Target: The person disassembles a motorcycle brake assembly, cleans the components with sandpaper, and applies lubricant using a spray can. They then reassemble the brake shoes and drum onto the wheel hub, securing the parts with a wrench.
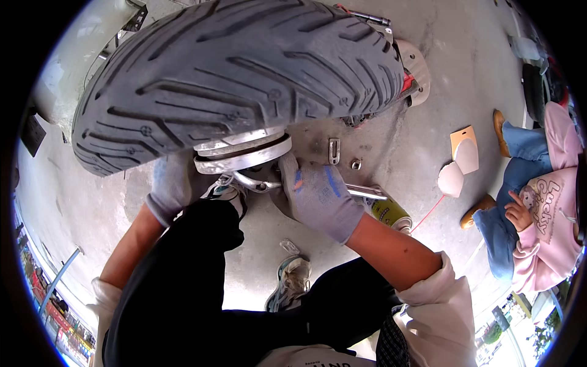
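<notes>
A black rubber tire (244,79) with deep slanted tread fills the upper middle. Below its near side projects a round silver hub (244,156), with a curved metal piece (254,182) under its rim. My left hand (171,186), in a grey glove, reaches behind the hub's left side, its fingers hidden. My right hand (321,199), gloved in grey with blue and orange marks, is closed at the hub's right side. What its curled fingers hold is hidden. A silver bar (367,191) shows just beyond this hand; I cannot tell whether it is gripped.
A yellow-green spray can (390,213) lies right of my right hand. On the concrete are a slotted metal plate (334,151), a nut (356,164) and an orange-backed card (465,150). At the right, a person in a pink top (550,208) sits or crouches.
</notes>
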`<state>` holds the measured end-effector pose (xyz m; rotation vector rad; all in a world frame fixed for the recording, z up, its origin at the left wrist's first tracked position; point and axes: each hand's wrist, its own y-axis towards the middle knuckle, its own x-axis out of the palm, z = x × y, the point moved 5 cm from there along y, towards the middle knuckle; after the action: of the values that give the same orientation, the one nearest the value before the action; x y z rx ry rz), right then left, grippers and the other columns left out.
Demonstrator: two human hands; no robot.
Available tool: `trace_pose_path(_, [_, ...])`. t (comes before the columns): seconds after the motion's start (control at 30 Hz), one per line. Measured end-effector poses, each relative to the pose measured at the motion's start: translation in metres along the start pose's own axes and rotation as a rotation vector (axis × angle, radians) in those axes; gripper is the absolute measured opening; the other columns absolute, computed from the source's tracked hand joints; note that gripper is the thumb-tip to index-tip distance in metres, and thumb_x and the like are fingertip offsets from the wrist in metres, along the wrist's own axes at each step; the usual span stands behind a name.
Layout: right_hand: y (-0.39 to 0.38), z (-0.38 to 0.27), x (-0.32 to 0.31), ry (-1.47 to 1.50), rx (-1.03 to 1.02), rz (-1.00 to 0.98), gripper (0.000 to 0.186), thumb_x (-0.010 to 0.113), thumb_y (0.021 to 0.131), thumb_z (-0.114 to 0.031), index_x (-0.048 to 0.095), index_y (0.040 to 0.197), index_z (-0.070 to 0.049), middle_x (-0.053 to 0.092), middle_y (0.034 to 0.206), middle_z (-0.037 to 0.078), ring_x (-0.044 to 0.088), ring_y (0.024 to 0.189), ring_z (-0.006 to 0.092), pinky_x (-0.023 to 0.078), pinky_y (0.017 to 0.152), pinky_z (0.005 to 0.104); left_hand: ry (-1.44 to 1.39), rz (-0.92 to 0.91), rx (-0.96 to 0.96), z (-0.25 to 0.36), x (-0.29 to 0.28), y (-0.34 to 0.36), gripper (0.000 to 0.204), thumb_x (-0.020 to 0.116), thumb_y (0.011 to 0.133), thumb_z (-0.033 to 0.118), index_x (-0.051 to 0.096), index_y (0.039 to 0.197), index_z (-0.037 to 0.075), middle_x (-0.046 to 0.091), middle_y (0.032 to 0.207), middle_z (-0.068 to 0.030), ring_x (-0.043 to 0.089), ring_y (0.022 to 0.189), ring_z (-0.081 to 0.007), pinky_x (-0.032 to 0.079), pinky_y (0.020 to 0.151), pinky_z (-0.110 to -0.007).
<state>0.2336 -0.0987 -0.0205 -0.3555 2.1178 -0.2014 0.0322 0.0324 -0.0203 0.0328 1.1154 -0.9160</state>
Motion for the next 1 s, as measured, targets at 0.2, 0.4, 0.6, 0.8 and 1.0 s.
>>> trace_pose_path(0.2, [-0.006, 0.005, 0.025, 0.329, 0.102, 0.157, 0.060, 0.076, 0.084, -0.022, 0.046, 0.127, 0.006, 0.069, 0.083, 0.018, 0.070, 0.069, 0.0368, 0.056, 0.061, 0.0446, -0.077, -0.285, 0.014, 0.004, 0.014, 0.007, 0.046, 0.064, 0.096, 0.026, 0.059, 0.136, 0.005, 0.066, 0.128, -0.0199, 0.062, 0.118, -0.0366, 0.047, 0.103, -0.042])
trace_pose_path(0.4, [-0.004, -0.013, -0.001, -0.108, -0.004, 0.058, 0.021, 0.056, 0.088, -0.017, 0.056, 0.096, 0.003, 0.066, 0.070, 0.018, 0.070, 0.060, 0.0289, 0.053, 0.049, 0.0410, 0.137, 0.151, 0.212, 0.069, -0.057, -0.010, 0.038, 0.076, 0.085, 0.018, 0.066, 0.119, 0.003, 0.069, 0.107, -0.0179, 0.066, 0.101, -0.0385, 0.051, 0.088, -0.044])
trace_pose_path(0.6, [0.017, -0.029, 0.020, 0.165, -0.030, 0.048, 0.043, 0.072, 0.087, -0.028, 0.051, 0.110, 0.002, 0.068, 0.076, 0.018, 0.070, 0.063, 0.0341, 0.054, 0.056, 0.0446, -0.232, -0.114, 0.333, -0.052, 0.041, 0.010, 0.042, 0.066, 0.097, 0.025, 0.061, 0.135, 0.008, 0.065, 0.132, -0.0133, 0.061, 0.121, -0.0300, 0.048, 0.104, -0.041])
trace_pose_path(0.8, [0.009, -0.003, 0.008, 0.076, 0.050, 0.099, 0.020, 0.059, 0.089, -0.018, 0.057, 0.096, 0.000, 0.069, 0.072, 0.016, 0.070, 0.061, 0.0320, 0.055, 0.054, 0.0426, 0.644, 0.166, 0.333, 0.094, -0.075, -0.008, 0.029, 0.077, 0.085, 0.030, 0.067, 0.091, 0.004, 0.069, 0.068, -0.0118, 0.069, 0.058, -0.0304, 0.053, 0.056, -0.036])
trace_pose_path(1.0, [0.003, -0.016, 0.057, -0.131, -0.054, -0.058, 0.038, 0.068, 0.089, -0.033, 0.052, 0.100, 0.000, 0.066, 0.066, 0.015, 0.070, 0.062, 0.0337, 0.055, 0.056, 0.0428, 0.155, 0.067, 0.262, -0.024, -0.007, 0.009, 0.038, 0.079, 0.082, 0.013, 0.069, 0.118, 0.006, 0.073, 0.103, -0.0156, 0.071, 0.094, -0.0344, 0.056, 0.082, -0.041])
